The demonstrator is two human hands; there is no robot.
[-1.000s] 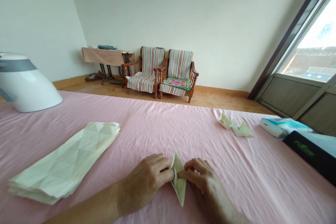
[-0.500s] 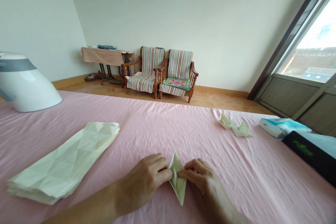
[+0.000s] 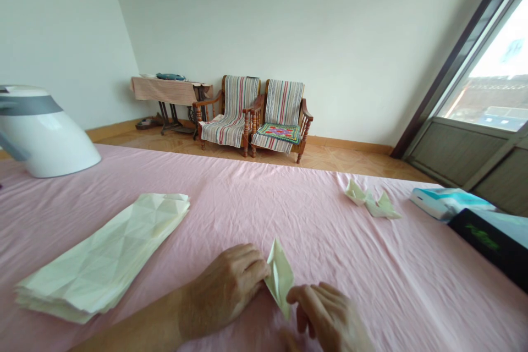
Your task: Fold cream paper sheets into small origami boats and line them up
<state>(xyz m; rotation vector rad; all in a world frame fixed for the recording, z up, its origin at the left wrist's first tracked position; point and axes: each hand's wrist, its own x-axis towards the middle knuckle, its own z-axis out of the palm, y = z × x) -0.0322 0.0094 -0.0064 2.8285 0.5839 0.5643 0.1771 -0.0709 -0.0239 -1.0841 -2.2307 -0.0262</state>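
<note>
A pale green folded paper piece (image 3: 281, 272), pointed at both ends with a crease down its middle, lies on the pink tablecloth (image 3: 231, 203) between my hands. My left hand (image 3: 233, 280) pinches its left edge, fingers curled and closed. At the lower right edge is my right hand (image 3: 325, 313), its index finger bent against the paper near the bottom point; motion smears this hand in part, and whether it grips the paper is unclear. Two finished-looking folded paper shapes (image 3: 371, 201) rest further back on the right. On the left lies a stack of creased paper sheets (image 3: 103, 258).
A white and grey kettle (image 3: 61, 137) stands at the table's far left. To the right are a blue and white packet (image 3: 449, 201) and a black box (image 3: 482, 236). Beyond the table, two wooden armchairs (image 3: 305, 126) and a cloth-covered sewing table (image 3: 165, 91) stand along the wall.
My right hand has moved down from the paper's middle to near its lower point. The left hand keeps its hold on the left edge. The view has shifted slightly.
</note>
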